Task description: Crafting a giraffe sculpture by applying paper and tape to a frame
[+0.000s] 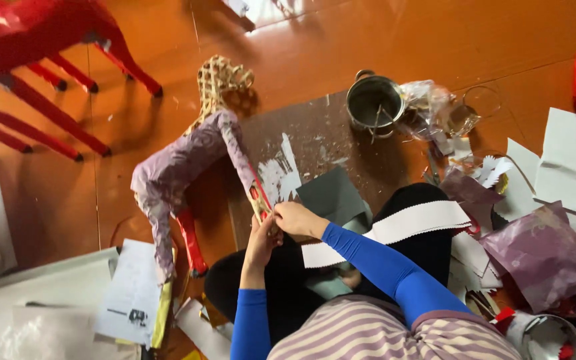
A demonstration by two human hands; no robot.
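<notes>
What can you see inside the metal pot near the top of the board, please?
Inside the metal pot, thin stick-like handles lean against the rim, probably brushes. The inner wall looks dark and smeared. Whether paste or liquid lies at the bottom cannot be told.

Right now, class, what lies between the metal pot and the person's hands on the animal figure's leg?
In the head view, between the metal pot and the hands lies a dark board with white paste smears and a grey paper sheet.
</notes>
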